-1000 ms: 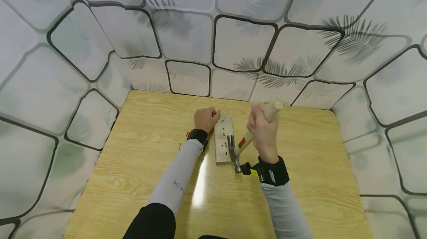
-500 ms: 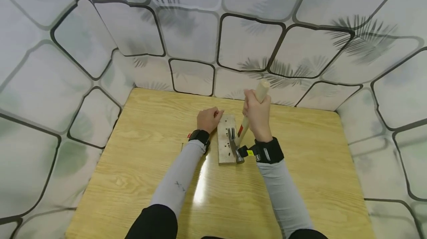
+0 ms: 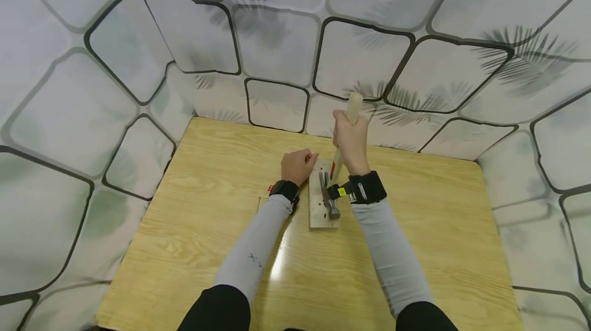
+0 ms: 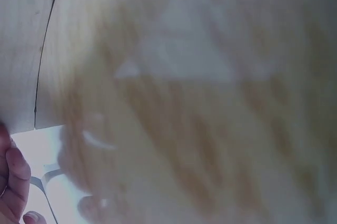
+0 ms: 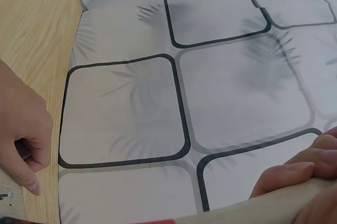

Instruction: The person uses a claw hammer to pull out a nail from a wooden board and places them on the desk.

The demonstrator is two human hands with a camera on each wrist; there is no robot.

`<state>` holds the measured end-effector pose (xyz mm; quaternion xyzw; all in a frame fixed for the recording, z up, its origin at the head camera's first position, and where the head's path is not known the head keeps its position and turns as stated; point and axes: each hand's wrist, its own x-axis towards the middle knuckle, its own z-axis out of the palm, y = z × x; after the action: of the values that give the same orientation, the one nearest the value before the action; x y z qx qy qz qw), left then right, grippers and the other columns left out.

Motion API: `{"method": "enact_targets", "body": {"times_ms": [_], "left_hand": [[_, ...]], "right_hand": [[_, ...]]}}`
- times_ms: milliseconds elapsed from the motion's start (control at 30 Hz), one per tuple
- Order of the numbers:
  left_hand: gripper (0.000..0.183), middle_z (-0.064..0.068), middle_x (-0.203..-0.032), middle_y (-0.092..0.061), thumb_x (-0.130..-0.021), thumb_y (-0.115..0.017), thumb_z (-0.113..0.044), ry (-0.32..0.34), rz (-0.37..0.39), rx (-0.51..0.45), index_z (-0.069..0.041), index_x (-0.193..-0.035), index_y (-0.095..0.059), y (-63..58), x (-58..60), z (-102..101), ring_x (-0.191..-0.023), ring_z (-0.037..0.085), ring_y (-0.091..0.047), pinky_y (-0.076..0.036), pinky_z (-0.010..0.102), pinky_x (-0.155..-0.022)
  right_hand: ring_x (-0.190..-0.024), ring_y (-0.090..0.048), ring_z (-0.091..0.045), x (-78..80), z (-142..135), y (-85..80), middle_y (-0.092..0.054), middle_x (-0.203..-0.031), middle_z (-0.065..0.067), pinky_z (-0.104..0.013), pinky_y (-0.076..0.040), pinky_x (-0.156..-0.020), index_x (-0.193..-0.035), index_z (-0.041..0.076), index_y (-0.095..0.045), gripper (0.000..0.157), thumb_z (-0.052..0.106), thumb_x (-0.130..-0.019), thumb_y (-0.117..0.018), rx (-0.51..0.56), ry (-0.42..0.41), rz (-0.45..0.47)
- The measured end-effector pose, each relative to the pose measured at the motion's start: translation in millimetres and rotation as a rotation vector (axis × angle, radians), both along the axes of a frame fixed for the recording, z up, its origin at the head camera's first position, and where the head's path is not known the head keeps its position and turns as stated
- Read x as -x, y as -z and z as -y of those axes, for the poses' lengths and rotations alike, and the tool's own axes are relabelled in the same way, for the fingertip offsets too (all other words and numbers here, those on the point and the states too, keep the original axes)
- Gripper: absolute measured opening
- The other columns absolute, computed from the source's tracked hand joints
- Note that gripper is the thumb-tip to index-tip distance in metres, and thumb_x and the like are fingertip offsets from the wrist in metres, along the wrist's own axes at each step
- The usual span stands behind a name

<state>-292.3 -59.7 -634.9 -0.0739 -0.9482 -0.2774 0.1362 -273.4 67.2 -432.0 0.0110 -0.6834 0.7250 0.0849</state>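
Note:
A narrow pale wooden board (image 3: pixel 316 215) with several dark holes or marks lies on the table in the head view. My left hand (image 3: pixel 297 166) holds its far left corner with curled fingers. In the right wrist view, a small metal nail or screw (image 5: pixel 6 196) shows on the board near that thumb. My right hand (image 3: pixel 352 138) grips the pale wooden handle of a claw hammer (image 3: pixel 330 200), with the handle's end pointing up and away. The hammer's metal head lies over the board, claw toward the far end. Whether the claw has hold of anything is hidden.
The wood-grain table (image 3: pixel 203 228) reaches back to walls covered in patterned cloth (image 3: pixel 277 108). A thin nail-like piece (image 3: pixel 259 205) lies left of my left forearm. Black straps with cameras (image 3: pixel 367 187) sit on both wrists.
My right hand has moved forward and left, lifting the hammer's handle steeper. The hammer head has shifted from the board's right edge onto the board. My left hand stays at the corner.

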Motion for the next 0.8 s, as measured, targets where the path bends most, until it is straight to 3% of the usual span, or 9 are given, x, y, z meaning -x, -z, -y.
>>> {"method": "enact_targets", "body": {"times_ms": [267, 467, 800], "left_hand": [[0.038, -0.003, -0.056, -0.054, -0.101, -0.063, -0.039, -0.010, -0.014, -0.017, -0.019, -0.068, -0.063, -3.1, -1.0, 0, -0.052, 0.017, -0.050, -0.041, 0.040, -0.068], [0.039, -0.004, -0.054, -0.052, -0.100, -0.064, -0.039, -0.006, -0.021, -0.003, -0.019, -0.066, -0.062, -1.0, 0.3, -7, -0.050, 0.017, -0.049, -0.040, 0.040, -0.066], [0.040, -0.005, -0.053, -0.051, -0.100, -0.064, -0.039, -0.033, -0.028, -0.002, -0.020, -0.065, -0.060, 5.7, 1.6, -4, -0.051, 0.015, -0.048, -0.042, 0.041, -0.069]], "right_hand": [[-0.037, -0.033, -0.012, 29.7, 15, -2.4, -0.038, -0.046, 0.004, -0.030, -0.031, -0.043, -0.060, 0.015, -0.044, 0.046, 0.024, -0.103, -0.055, -0.108, 0.050, 0.115], [-0.037, -0.034, -0.010, 47.1, 18, -1.4, -0.037, -0.047, 0.005, -0.028, -0.030, -0.041, -0.061, 0.014, -0.043, 0.044, 0.025, -0.102, -0.056, -0.127, 0.063, 0.161], [-0.039, -0.028, -0.011, 50.0, 23, -6.1, -0.033, -0.048, 0.004, -0.028, -0.027, -0.043, -0.063, 0.015, -0.042, 0.042, 0.023, -0.102, -0.053, -0.103, 0.079, 0.134]]}}
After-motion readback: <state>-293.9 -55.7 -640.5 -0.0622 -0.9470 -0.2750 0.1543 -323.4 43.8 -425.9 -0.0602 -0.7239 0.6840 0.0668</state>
